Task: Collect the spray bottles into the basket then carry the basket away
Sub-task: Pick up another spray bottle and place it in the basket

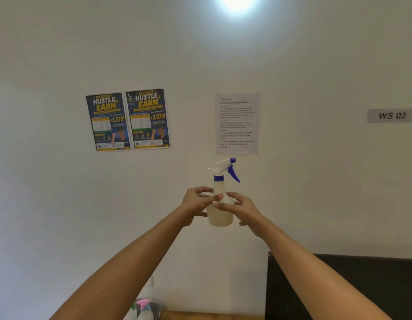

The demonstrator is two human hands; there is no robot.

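Note:
I hold a translucent white spray bottle [220, 214] upright in the air in front of the wall, at arm's length. Its head is white with a blue trigger and nozzle pointing right. My left hand [196, 204] grips the bottle's left side and my right hand [240, 210] wraps its right side, fingers across the front. At the bottom edge, blurred, several more spray bottle tops [143, 308] with pink and dark parts peek into view. No basket is clearly visible.
A white wall fills the view, with two blue posters [128, 120], a printed task sheet [237, 123] and a "WS 02" label [392, 115]. A dark panel [339, 285] stands at lower right. A strip of wooden surface [212, 316] shows at the bottom.

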